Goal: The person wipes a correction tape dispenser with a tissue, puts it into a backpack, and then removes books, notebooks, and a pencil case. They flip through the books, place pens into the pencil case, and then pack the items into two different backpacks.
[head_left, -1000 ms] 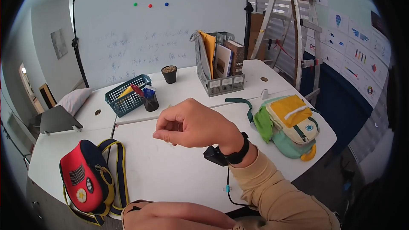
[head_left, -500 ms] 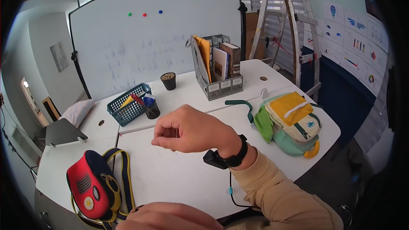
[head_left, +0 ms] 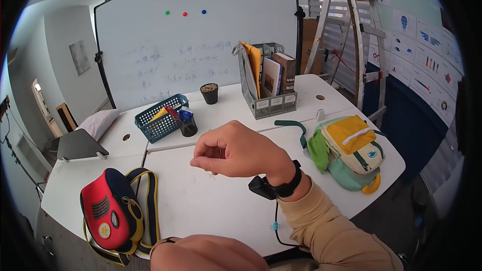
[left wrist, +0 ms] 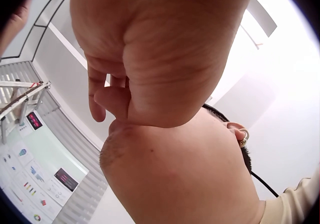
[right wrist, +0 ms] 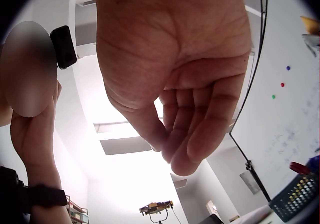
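Head cam, L to R: red/navy backpack [head_left: 108,211] at near-L edge of white table [head_left: 191,206], straps trailing R. Teal basket [head_left: 150,129] farther back, pen cup [head_left: 189,129] (red + blue items) just beside it, potted plant [head_left: 210,94] behind. L hand [left wrist: 155,59] up by the chin, close in at bottom of head cam; can't tell if fingers pinch or touch anything. R hand [head_left: 233,150] above mid table, palm down-ish, fingers curled, thumb tip + fingertips together, nothing visible between; pen cup is nearest item, beyond it. Then gray file rack [head_left: 275,108] w/ books + yellow envelope at back, green/cream/yellow backpack [head_left: 351,148] on R side.
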Demonstrator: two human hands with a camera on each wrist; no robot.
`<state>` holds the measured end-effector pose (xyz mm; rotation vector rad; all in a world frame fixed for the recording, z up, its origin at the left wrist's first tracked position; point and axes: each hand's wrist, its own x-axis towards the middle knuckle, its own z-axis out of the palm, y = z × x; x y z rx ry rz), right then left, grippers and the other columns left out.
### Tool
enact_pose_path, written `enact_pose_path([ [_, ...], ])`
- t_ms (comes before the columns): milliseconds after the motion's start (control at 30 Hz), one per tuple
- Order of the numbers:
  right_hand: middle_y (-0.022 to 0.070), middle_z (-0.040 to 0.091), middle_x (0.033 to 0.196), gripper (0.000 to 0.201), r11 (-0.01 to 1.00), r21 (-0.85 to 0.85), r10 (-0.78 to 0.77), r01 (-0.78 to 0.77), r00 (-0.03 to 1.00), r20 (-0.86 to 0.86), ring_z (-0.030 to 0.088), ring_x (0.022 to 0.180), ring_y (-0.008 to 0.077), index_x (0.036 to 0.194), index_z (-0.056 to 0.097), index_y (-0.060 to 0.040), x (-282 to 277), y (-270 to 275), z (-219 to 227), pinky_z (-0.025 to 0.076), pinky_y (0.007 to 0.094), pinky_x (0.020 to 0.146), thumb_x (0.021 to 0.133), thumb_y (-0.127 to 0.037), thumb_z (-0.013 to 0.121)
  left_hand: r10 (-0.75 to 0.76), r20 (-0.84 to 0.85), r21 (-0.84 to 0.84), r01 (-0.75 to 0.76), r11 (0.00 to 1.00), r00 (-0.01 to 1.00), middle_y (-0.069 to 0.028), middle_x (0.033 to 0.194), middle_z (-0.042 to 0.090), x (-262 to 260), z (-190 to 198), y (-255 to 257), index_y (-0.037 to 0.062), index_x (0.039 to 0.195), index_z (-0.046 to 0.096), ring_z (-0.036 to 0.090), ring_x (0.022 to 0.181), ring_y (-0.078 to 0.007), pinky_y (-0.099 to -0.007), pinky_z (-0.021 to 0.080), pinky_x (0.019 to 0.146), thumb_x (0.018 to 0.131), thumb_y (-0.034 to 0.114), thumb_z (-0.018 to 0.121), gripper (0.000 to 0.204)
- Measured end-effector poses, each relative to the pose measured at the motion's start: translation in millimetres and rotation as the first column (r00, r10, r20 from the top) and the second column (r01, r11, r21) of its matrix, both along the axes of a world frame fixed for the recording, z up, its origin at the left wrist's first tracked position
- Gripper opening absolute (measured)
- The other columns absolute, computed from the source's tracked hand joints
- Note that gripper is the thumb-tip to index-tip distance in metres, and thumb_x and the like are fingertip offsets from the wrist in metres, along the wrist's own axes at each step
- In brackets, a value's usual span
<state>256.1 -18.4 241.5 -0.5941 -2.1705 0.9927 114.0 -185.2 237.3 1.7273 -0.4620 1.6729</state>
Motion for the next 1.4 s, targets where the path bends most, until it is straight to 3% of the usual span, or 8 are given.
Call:
enact_pose_path([
  [233,0.0069,0.081,0.080,0.023,0.999,0.053,0.016,-0.014,1.000,-0.027,0.071,0.068,0.0117,0.103,0.083,0.0001,1.9,0.9,-1.8,0.057,0.0297,0.068,0.107,-0.022,0.084,0.011,-0.038,0.008,-0.011,1.000,0.999,-0.0098,0.118,0.060,-3.4,6.0,3.6,0.0226,0.093,0.078,0.069,0.097,-0.0261,-0.0410,0.066,0.080,0.096,0.016,0.093,0.017],
  [500,0.0067,0.080,0.080,0.023,1.000,0.000,0.025,-0.025,1.000,-0.017,0.072,0.068,0.0115,0.105,0.083,-0.0004,-0.2,2.9,-4.7,0.057,0.0294,0.067,0.107,-0.023,0.084,0.064,-0.064,0.045,-0.061,0.997,0.996,-0.0097,0.120,0.059,-7.7,12.3,3.0,0.0213,0.085,0.077,0.068,0.101,-0.0272,-0.0430,0.065,0.083,0.093,0.011,0.094,0.021],
  [733,0.0055,0.079,0.079,0.024,0.999,0.034,0.014,-0.013,1.000,-0.011,0.072,0.068,0.0110,0.102,0.082,-0.0001,-1.2,-1.2,-1.8,0.057,0.0292,0.067,0.107,-0.024,0.085,-0.042,-0.087,-0.016,0.041,0.999,0.995,-0.0109,0.121,0.059,-8.9,8.1,1.1,0.0210,0.093,0.079,0.068,0.103,-0.0283,-0.0446,0.064,0.086,0.094,0.010,0.093,0.017],
  [833,0.0053,0.080,0.079,0.024,1.000,0.019,0.014,-0.013,1.000,-0.010,0.072,0.068,0.0108,0.102,0.082,-0.0003,-1.6,-1.1,-3.6,0.057,0.0290,0.067,0.107,-0.023,0.085,-0.068,-0.144,0.035,0.074,0.997,0.987,-0.0108,0.123,0.058,-17.1,14.7,6.9,0.0209,0.095,0.080,0.067,0.105,-0.0282,-0.0444,0.064,0.087,0.095,0.010,0.092,0.016],
  [1333,0.0055,0.080,0.078,0.023,1.000,0.009,0.010,-0.010,1.000,-0.006,0.071,0.065,0.0103,0.102,0.082,0.0002,-2.0,-2.0,-2.4,0.056,0.0286,0.064,0.106,-0.023,0.086,-0.139,-0.162,-0.017,0.138,0.990,0.977,-0.0092,0.124,0.057,-15.9,17.6,2.2,0.0205,0.097,0.079,0.066,0.105,-0.0267,-0.0439,0.063,0.092,0.096,0.010,0.091,0.016],
  [1400,0.0056,0.080,0.078,0.024,1.000,0.023,0.011,-0.011,1.000,-0.013,0.071,0.065,0.0103,0.102,0.082,0.0004,-1.5,-1.3,-2.2,0.056,0.0285,0.064,0.106,-0.022,0.086,-0.127,0.081,-0.042,0.131,0.991,0.989,-0.0093,0.124,0.057,5.2,13.8,-3.3,0.0204,0.097,0.079,0.066,0.104,-0.0267,-0.0439,0.063,0.091,0.096,0.009,0.091,0.016],
])
